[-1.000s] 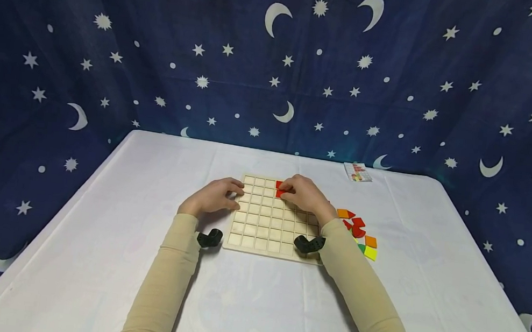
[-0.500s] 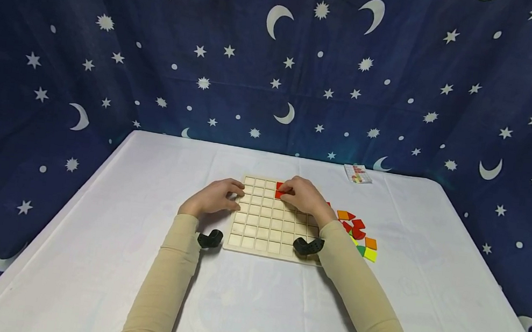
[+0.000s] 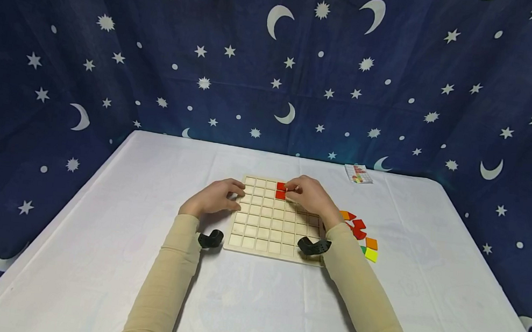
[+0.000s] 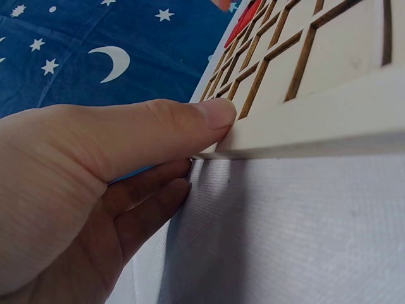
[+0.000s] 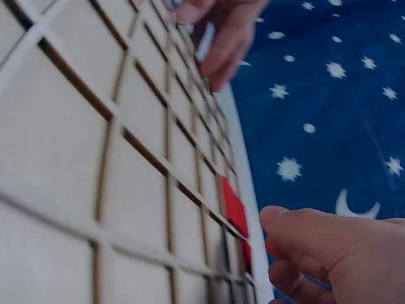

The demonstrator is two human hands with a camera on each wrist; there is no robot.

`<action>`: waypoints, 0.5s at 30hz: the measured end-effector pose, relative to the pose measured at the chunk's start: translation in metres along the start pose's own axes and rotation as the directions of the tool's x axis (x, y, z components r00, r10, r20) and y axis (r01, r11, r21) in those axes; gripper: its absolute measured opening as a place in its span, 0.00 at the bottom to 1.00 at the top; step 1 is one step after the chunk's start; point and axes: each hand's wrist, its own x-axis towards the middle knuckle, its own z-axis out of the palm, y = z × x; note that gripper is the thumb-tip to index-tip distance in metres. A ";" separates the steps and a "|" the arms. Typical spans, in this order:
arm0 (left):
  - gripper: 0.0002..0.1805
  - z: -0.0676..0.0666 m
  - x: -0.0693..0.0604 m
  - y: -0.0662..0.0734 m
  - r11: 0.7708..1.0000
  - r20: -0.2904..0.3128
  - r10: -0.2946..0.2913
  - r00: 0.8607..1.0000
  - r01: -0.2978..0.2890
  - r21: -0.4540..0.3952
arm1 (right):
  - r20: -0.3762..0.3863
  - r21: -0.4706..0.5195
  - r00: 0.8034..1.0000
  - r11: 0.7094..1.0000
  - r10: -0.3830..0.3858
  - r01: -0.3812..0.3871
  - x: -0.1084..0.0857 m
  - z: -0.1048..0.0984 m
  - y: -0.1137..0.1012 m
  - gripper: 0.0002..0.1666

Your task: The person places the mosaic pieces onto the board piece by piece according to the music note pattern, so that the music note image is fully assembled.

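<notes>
A wooden grid board (image 3: 252,224) lies on the table, with two red tiles (image 3: 280,191) in neighbouring cells at its far edge. My left hand (image 3: 214,196) rests at the board's left edge; in the left wrist view its thumb (image 4: 218,114) lies on the rim and the other fingertips are beside it. Just right of the red tiles, my right hand (image 3: 311,195) hovers low over the board, thumb and fingers slightly apart. No piece shows between them. In the right wrist view, the red tiles (image 5: 235,206) sit beside the right thumb (image 5: 275,218).
To the board's right, partly behind the right forearm, lie several loose pieces: red (image 3: 359,224), orange (image 3: 371,243), yellow (image 3: 371,255) and green. A printed card (image 3: 358,174) lies near the table's far edge. A dark blue star-patterned cloth (image 3: 236,76) hangs behind the white-covered table (image 3: 251,305).
My right hand has shifted slightly right, away from the red tiles, so more of them shows. The left hand stays at the board's edge.
</notes>
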 end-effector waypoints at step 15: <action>0.23 0.001 0.000 -0.003 1.000 -0.005 -0.006 1.000 0.006 0.004 | -0.149 0.008 0.968 0.979 0.200 -0.201 -0.058 -0.060 0.043 0.21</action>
